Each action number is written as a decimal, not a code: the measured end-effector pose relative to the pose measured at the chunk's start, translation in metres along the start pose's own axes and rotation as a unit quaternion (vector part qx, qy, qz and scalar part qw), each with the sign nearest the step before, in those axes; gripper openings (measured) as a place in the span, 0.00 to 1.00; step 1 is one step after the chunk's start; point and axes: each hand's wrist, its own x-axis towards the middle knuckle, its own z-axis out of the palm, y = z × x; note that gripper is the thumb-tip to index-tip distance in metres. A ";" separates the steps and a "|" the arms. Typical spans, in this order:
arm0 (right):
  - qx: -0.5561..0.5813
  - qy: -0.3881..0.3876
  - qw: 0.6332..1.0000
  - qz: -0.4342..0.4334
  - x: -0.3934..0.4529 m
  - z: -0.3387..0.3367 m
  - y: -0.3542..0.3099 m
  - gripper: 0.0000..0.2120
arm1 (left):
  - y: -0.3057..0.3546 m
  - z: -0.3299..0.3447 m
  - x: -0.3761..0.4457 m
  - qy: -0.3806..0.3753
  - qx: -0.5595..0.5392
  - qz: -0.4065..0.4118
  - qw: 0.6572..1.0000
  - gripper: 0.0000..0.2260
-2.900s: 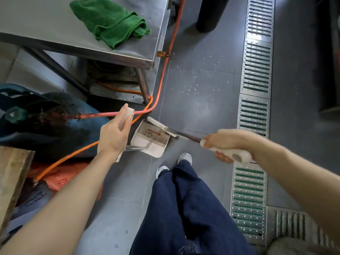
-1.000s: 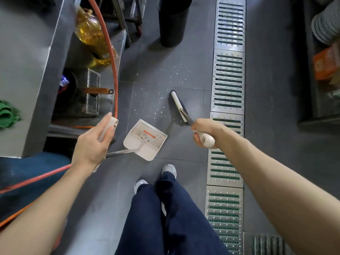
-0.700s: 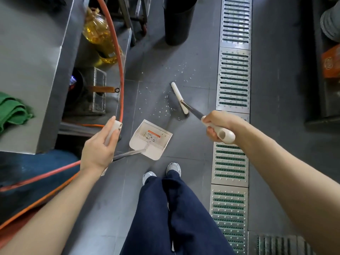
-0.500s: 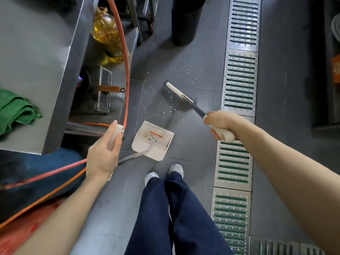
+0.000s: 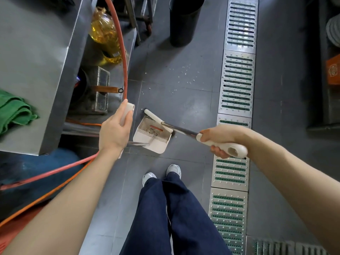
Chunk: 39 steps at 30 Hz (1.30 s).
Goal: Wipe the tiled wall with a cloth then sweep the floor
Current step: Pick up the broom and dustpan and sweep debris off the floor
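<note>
The left hand (image 5: 114, 133) is wrapped around the dustpan handle (image 5: 127, 112), the dustpan (image 5: 150, 138) resting on the floor (image 5: 184, 100). The right hand (image 5: 220, 137) clasps the broom handle (image 5: 230, 147), broom head (image 5: 156, 117) at the pan's mouth

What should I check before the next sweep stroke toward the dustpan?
1. Left hand gripping the dustpan handle: ok.
2. Right hand gripping the broom handle: ok.
3. Broom head at the mouth of the dustpan: ok.
4. Floor swept: not ok, white crumbs lie beyond the pan.
5. Orange hose out of the stroke path: ok, it hangs left of the pan.
6. Dustpan lip flat on the floor: cannot tell.
</note>
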 end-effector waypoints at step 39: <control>-0.002 -0.013 1.000 -0.019 -0.017 0.033 -0.008 0.20 | -0.071 -0.044 -0.087 0.038 -0.078 -0.073 0.994 0.18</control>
